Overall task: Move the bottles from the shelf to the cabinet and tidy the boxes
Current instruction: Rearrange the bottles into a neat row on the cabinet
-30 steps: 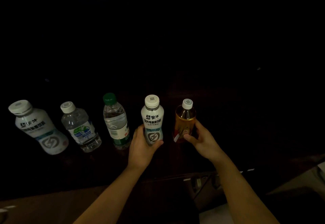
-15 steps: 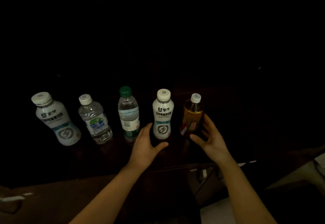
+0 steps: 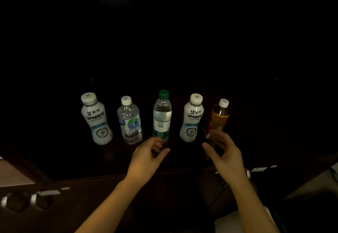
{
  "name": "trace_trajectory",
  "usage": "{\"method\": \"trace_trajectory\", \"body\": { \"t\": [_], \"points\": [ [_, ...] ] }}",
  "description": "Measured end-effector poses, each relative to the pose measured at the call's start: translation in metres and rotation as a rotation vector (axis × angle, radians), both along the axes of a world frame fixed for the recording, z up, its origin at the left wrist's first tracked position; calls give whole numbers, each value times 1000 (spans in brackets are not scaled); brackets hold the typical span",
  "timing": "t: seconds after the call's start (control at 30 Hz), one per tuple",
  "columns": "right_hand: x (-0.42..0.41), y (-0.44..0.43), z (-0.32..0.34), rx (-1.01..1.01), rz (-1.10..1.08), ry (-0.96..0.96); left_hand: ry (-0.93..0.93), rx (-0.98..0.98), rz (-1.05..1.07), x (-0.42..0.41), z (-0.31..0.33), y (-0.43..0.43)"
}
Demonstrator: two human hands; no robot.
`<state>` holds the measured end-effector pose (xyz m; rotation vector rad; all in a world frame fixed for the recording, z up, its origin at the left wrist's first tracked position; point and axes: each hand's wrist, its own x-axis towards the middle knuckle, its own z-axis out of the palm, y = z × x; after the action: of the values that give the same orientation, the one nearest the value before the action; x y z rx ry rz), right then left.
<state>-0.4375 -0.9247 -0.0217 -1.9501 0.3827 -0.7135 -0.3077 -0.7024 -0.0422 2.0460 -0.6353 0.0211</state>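
Several bottles stand upright in a row on a dark surface (image 3: 182, 159): a white bottle (image 3: 96, 121) at the left, a clear water bottle with a white cap (image 3: 129, 121), a clear bottle with a green cap (image 3: 161, 115), a second white bottle (image 3: 192, 119), and an amber tea bottle (image 3: 218, 117) at the right. My left hand (image 3: 148, 157) hovers in front of the green-capped bottle, fingers loosely curled, holding nothing. In front of the amber bottle is my right hand (image 3: 224, 154), fingers apart and empty, just covering the bottle's base.
The scene is very dark; the space behind the bottles is black. A dark wooden front edge (image 3: 91, 183) runs below the bottles. A pale surface (image 3: 12, 174) shows at the left edge, and light patches (image 3: 237, 221) lie at the bottom right.
My left hand has let go of the second white bottle and my right hand has let go of the amber bottle. Both hands have drawn back toward me. The view has shifted left.
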Motion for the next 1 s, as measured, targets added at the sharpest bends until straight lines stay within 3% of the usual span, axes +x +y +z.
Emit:
{"method": "trace_trajectory", "body": {
  "t": [0.4, 0.6, 0.87, 1.0],
  "points": [
    [61, 65, -7, -121, 116, 145, 18, -9, 318, 39, 2, 58],
    [103, 70, -21, -137, 158, 265, -10, 34, 328, 58, -5, 48],
    [140, 58, -37, -50, 261, 179, 116, -139, 266, 83, -14, 42],
    [145, 60, -47, -12, 252, 176, 106, -131, 295, 92, -21, 44]
  ]
}}
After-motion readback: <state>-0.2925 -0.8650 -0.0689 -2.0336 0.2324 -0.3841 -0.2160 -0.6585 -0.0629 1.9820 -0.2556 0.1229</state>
